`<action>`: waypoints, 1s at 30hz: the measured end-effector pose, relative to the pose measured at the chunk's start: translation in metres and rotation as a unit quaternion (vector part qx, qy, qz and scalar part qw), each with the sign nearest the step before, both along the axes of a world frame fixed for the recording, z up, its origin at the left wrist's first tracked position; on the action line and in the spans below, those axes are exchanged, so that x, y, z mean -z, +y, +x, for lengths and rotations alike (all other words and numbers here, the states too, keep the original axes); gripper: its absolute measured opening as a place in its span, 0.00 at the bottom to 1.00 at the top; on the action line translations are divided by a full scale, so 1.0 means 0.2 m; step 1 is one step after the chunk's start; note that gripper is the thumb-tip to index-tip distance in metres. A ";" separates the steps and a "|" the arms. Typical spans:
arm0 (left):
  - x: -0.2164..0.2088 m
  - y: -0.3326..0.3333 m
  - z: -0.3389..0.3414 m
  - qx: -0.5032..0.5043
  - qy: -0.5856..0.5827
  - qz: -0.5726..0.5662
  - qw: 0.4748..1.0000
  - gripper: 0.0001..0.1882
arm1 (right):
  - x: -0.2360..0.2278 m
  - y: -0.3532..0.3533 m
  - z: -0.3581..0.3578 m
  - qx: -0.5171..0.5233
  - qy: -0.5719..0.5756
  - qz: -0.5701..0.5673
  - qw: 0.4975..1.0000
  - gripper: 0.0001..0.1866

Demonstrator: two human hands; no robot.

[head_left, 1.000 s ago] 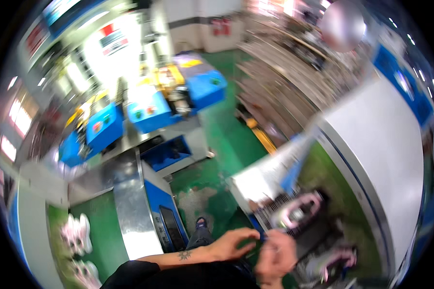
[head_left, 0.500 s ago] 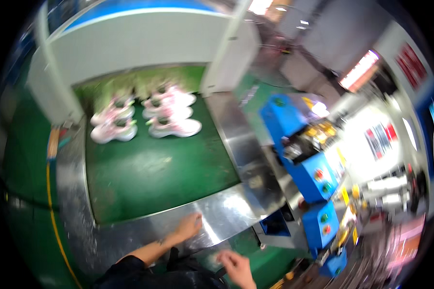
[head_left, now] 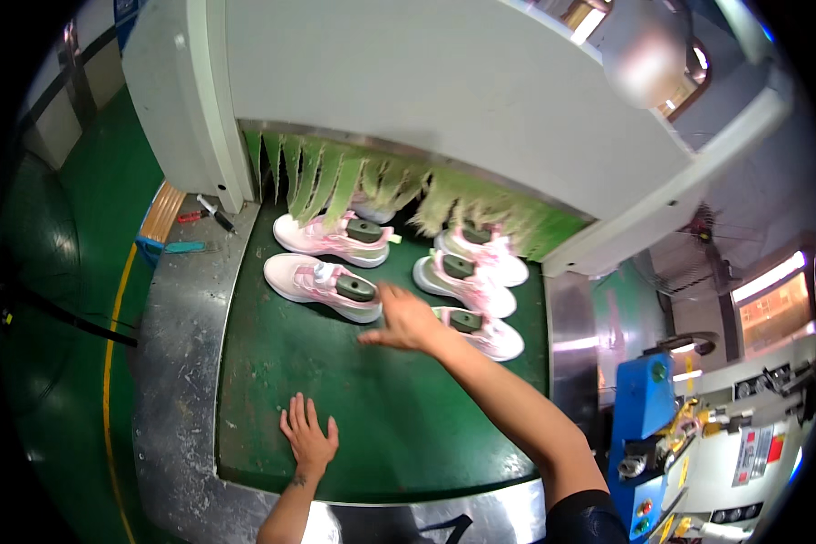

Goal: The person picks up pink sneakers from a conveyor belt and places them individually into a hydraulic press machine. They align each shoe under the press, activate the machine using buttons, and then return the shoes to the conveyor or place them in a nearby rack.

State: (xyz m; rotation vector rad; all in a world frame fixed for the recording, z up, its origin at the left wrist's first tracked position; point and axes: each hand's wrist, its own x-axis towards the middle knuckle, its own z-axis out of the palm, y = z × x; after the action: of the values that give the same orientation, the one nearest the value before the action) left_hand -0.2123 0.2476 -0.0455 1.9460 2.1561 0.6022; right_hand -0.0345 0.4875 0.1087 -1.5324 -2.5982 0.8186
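- View has swung since half a second ago: the pink shoes, then far up and left on the green belt, now sit centre frame, and the right hand has gone from the steel rim out over the belt among them
- Left hand lies flat on the green belt surface, fingers spread, palm down, holding nothing, near the belt's near edge
- Right hand is open, fingers stretched toward the left, empty; whether the fingertips touch a shoe I cannot tell
- Near-left shoe lies just beyond and left of the right hand, its heel end almost at the fingertips; long axis runs left-to-right, tilted slightly, toe toward the left
- Near-right shoe sits just right of the same hand, partly behind the wrist
- Further back: a second left shoe, and another, near the green strip curtain of the white tunnel housing
- Right hand is plainly the nearer; left hand is well apart from every shoe
- Blue control box stands off to the right, beside the belt
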 end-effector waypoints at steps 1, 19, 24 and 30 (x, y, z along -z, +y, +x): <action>0.02 -0.02 0.03 0.002 0.004 -0.026 1.000 0.28 | 0.14 0.15 -0.10 0.000 0.010 0.028 1.000 0.44; -0.10 -0.01 0.02 -0.049 -0.296 -0.059 0.952 0.27 | -0.18 -1.99 0.61 0.401 0.379 -0.301 0.777 0.33; -0.67 -0.40 0.61 0.177 -0.659 -0.166 0.712 0.34 | -0.60 -2.49 0.92 0.531 0.519 -0.164 0.650 0.21; -1.33 -0.83 1.21 0.531 -0.681 -0.329 0.382 0.38 | -0.83 -2.77 0.80 0.426 0.496 0.107 0.749 0.33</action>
State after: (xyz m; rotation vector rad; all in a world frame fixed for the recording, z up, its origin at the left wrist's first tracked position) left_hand 0.0307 0.0817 0.2210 0.9851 -0.1326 0.5012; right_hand 0.1249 -0.0670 0.2740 -1.3787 -1.0228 0.8116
